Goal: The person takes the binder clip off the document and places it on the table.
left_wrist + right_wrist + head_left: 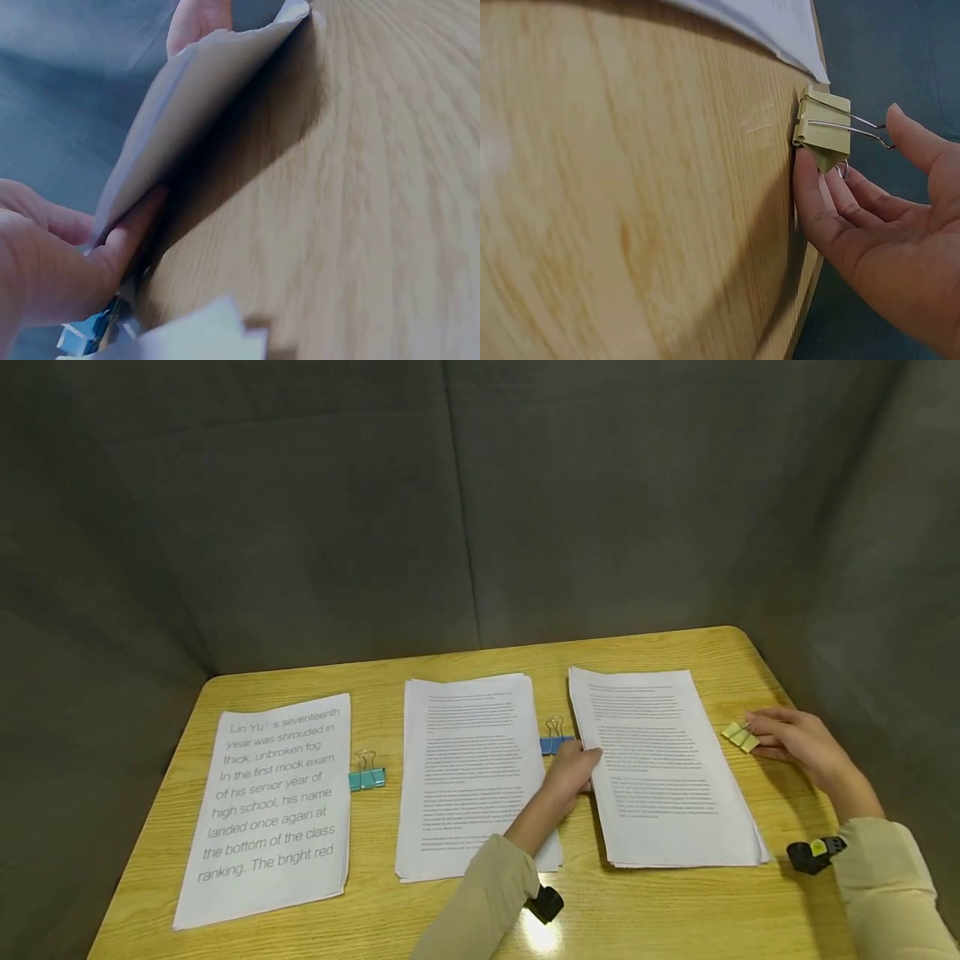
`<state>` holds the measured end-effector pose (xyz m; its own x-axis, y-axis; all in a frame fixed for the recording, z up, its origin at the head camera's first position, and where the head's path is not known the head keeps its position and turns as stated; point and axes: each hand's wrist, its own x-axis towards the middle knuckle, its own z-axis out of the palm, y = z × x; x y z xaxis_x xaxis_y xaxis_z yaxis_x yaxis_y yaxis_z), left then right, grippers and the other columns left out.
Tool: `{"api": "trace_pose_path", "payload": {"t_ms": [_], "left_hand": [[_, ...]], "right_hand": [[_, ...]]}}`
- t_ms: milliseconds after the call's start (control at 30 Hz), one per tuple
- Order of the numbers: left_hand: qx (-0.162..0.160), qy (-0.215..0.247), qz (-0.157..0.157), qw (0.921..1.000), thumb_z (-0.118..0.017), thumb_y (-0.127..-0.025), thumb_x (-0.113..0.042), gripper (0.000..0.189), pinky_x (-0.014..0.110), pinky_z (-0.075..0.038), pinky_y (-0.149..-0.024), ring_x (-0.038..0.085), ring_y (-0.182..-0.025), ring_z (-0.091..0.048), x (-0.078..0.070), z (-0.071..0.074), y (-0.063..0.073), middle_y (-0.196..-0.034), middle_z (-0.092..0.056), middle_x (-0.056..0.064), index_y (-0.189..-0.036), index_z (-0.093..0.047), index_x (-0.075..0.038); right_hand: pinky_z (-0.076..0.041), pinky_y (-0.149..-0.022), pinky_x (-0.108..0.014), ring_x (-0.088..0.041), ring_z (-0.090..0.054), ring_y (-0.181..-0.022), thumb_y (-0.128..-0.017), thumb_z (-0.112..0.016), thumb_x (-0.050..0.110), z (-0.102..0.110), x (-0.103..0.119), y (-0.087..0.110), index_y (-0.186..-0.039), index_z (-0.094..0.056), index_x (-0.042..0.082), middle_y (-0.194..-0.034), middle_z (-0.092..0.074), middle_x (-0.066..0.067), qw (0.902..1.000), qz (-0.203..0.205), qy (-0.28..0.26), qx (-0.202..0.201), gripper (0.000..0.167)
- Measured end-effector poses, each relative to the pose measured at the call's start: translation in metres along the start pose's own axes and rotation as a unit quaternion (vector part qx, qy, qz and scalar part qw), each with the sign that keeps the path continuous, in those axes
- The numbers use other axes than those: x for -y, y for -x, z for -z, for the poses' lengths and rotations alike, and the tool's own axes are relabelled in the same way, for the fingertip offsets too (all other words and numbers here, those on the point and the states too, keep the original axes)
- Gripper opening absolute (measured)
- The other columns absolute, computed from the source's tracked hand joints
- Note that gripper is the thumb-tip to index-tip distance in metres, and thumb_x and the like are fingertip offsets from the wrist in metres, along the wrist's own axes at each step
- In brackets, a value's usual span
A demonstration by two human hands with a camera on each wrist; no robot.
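Observation:
My left hand [572, 768] pinches the left edge of the right-hand stack of printed paper [660, 768], thumb on top and fingers beneath. In the left wrist view, that edge of the stack [199, 105] is lifted off the table, with a dark gap under it. To the right of the stack, my right hand [804, 747] holds a yellow binder clip [741, 737]. The right wrist view shows the thumb at the end of one wire handle, with the other fingers at the far side of the clip [826, 127].
A middle paper stack [472, 768] and a large-print stack [266, 810] lie to the left on the wooden table [375, 914]. A teal binder clip [367, 779] stands between them. A blue binder clip [552, 745] stands just beyond my left hand. Grey curtain [337, 527] surrounds the table's back and sides.

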<state>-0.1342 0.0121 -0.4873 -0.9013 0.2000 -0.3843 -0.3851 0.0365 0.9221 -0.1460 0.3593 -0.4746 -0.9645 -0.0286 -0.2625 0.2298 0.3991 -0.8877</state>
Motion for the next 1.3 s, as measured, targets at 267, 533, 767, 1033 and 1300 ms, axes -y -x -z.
{"api": "trace_pose_path", "payload": {"t_ms": [267,533,767,1033,1300], "left_hand": [[0.040,-0.112,-0.002,0.9929,-0.055,-0.105,-0.009,0.030,0.027,-0.057,-0.051,0.014,-0.049,-0.059,-0.004,0.019,0.013,-0.073,-0.062,0.011,-0.126,-0.060,0.010],[0.042,-0.298,-0.063,0.9514,-0.058,-0.102,-0.007,0.030,0.024,-0.045,-0.044,0.013,-0.049,-0.057,-0.010,0.029,0.032,-0.068,-0.065,0.006,-0.130,-0.057,0.005],[-0.003,-0.485,-0.225,0.8451,-0.064,-0.099,-0.010,0.017,0.027,-0.054,-0.066,0.017,-0.083,-0.071,-0.011,0.027,0.046,-0.097,-0.075,0.006,-0.114,-0.072,-0.005],[0.116,-0.572,-0.286,0.7602,-0.059,-0.104,-0.013,0.028,0.022,-0.051,-0.097,0.010,-0.120,-0.064,-0.004,0.026,0.051,-0.127,-0.071,0.000,-0.130,-0.071,-0.009],[0.152,-0.599,-0.266,0.7403,-0.057,-0.107,-0.021,0.031,0.021,-0.049,-0.099,0.006,-0.124,-0.061,-0.001,0.032,0.055,-0.133,-0.068,-0.006,-0.135,-0.068,-0.015]], "right_hand": [[-0.060,-0.078,-0.026,-0.003,-0.065,-0.086,-0.109,-0.056,0.030,0.001,-0.001,0.002,-0.145,-0.032,-0.023,-0.097,-0.063,0.019,0.9999,-0.004,-0.013,-0.001,0.068],[-0.060,-0.077,-0.026,-0.001,-0.064,-0.085,-0.108,-0.056,0.034,0.000,0.000,0.000,-0.148,-0.028,-0.023,-0.106,-0.059,0.008,0.9992,-0.014,0.036,-0.002,0.075],[-0.060,-0.075,-0.025,0.002,-0.064,-0.083,-0.105,-0.064,0.024,-0.005,0.001,-0.002,-0.144,-0.034,-0.025,-0.120,-0.060,-0.016,0.9969,0.004,0.077,-0.013,0.069],[-0.059,-0.070,-0.025,0.001,-0.063,-0.079,-0.103,-0.066,0.019,-0.010,-0.001,-0.005,-0.138,-0.043,-0.024,-0.124,-0.056,-0.032,0.9924,0.020,0.117,-0.033,0.060],[-0.055,-0.067,-0.023,0.001,-0.058,-0.078,-0.102,-0.068,0.023,-0.017,0.000,-0.006,-0.131,-0.050,-0.022,-0.119,-0.059,-0.032,0.9862,0.026,0.156,-0.048,0.056]]}}
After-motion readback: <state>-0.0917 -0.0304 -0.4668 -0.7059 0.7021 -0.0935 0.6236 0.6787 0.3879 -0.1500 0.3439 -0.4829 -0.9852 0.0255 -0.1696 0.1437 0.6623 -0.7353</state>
